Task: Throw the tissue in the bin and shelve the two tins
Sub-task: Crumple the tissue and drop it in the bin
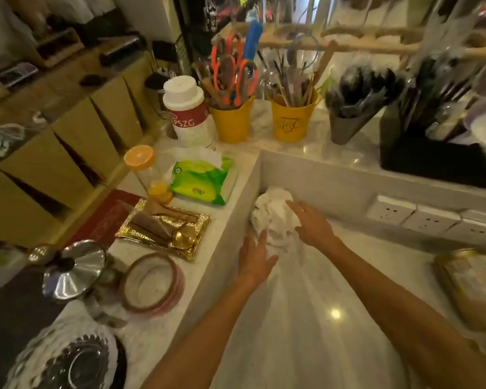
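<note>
While both hands are held open, the crumpled white tissue wad [274, 213] is flanked: right hand [312, 224] touching, left hand [254, 255] just below.

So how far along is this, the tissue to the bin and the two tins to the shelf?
Nothing looks finished yet. The crumpled white tissue lies in the corner of the lower counter. In hand: the left hand and right hand are open on either side of it, touching or nearly so, not yet gripping. No bin is visible. One tin sits at the right edge; the second cannot be made out.
</note>
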`<action>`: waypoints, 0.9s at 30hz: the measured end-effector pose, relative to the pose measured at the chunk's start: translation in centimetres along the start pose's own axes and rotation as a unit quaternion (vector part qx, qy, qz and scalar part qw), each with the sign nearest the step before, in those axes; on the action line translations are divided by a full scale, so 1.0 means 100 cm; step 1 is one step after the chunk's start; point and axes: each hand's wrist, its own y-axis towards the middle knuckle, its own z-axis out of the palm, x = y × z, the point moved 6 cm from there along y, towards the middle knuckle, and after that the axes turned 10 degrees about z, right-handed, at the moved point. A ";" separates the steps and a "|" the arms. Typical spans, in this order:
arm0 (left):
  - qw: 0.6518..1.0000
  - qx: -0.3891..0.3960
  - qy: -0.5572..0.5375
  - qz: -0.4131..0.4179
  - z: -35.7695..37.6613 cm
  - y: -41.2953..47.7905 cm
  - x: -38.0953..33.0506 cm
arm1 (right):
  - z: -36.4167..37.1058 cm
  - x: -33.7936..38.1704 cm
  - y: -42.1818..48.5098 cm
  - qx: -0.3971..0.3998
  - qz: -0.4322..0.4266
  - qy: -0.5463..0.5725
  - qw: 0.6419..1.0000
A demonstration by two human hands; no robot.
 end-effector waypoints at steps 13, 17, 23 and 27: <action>0.972 -0.035 -0.231 -0.036 0.037 0.093 0.005 | 0.076 -0.002 0.073 0.113 0.005 0.071 0.991; 0.930 -0.065 -0.353 -0.075 0.037 0.070 -0.006 | 0.079 -0.016 0.040 0.104 0.075 0.258 0.958; 0.895 -0.074 -0.433 -0.080 0.032 -0.019 -0.021 | 0.071 -0.008 -0.082 0.239 0.058 0.568 0.785; 0.904 -0.066 -0.413 -0.082 0.028 -0.105 -0.006 | 0.081 -0.008 -0.170 0.269 0.085 0.593 0.754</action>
